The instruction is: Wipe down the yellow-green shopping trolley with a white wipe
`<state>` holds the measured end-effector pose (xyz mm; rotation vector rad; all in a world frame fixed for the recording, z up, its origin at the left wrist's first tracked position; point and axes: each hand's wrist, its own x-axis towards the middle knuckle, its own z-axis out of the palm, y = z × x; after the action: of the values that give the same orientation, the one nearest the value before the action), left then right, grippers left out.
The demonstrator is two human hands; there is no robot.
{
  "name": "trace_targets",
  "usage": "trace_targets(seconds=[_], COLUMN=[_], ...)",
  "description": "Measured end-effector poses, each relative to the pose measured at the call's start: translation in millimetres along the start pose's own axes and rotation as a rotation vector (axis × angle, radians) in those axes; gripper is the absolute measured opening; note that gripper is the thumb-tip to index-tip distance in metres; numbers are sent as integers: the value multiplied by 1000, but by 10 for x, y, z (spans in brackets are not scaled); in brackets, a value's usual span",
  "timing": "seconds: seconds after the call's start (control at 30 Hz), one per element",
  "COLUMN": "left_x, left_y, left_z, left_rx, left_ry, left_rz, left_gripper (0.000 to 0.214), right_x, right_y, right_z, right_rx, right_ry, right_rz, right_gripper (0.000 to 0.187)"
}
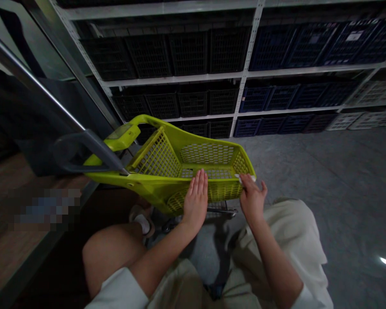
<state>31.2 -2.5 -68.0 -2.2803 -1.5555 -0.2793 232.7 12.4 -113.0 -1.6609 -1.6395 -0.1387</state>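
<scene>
A yellow-green plastic cart basket [167, 150] with a lattice wall stands tilted in front of me, empty inside. My left hand [196, 199] lies flat with its fingers stretched out on the basket's near rim. My right hand [252, 195] is at the near right corner of the rim, fingers pinched on a small white thing [244, 177] that I cannot make out, perhaps a cloth or a label. My knees and light shorts show below.
White metal shelving [244, 77] at the back holds rows of black and dark blue crates. A grey bar with a dark handle [83, 146] slants in from the left. Grey floor [341, 180] spreads to the right. A wooden surface lies at the left.
</scene>
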Motion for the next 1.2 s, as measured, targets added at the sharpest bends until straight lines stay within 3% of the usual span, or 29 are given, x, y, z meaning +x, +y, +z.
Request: trace_targets(seconds=[0.13, 0.2, 0.27, 0.33, 0.47, 0.53, 0.63, 0.77, 0.83, 0.93, 1.1, 1.2], left_x=[4, 4, 3, 2, -1, -2, -6, -11, -12, -9, -6, -10], left_y=[23, 18, 8, -1, -5, -1, 7, 8, 0, -15, -16, -8], left_z=[34, 29, 10, -11, -13, 6, 40, 61, 51, 16, -16, 4], left_rx=[48, 46, 35, 24, 8, 3, -5, 19, 25, 10, -1, -3], left_ry=[21, 22, 15, 4, -10, -2, 32, 43, 36, 26, 6, 22], left_rz=[-7, -1, 1, 4, 11, 11, 1, -5, 4, 18, 26, 18], left_gripper=[66, 66, 66, 68, 70, 71, 71, 70, 69, 68, 68, 68], right_x=[-31, -35, -28, -17, 6, 15, 2, -37, -35, -20, -16, -5], right_y=[-774, -896, -753, -400, 378, 484, 113, -735, -911, -665, 312, 445], right_z=[121, 124, 81, 16, -85, -91, -30, 87, 95, 28, -105, -95], right_rx=[129, 163, 156, 121, 42, 14, -1, 90, 132, 146, 92, 41], right_ry=[-145, -184, -192, -165, -24, 9, -19, -167, -213, -215, -62, 15], right_rz=[-215, -276, -296, -274, -81, 8, 11, -212, -279, -294, -84, 64], right_gripper=[60, 61, 60, 58, 49, 48, 52, 61, 63, 61, 51, 48])
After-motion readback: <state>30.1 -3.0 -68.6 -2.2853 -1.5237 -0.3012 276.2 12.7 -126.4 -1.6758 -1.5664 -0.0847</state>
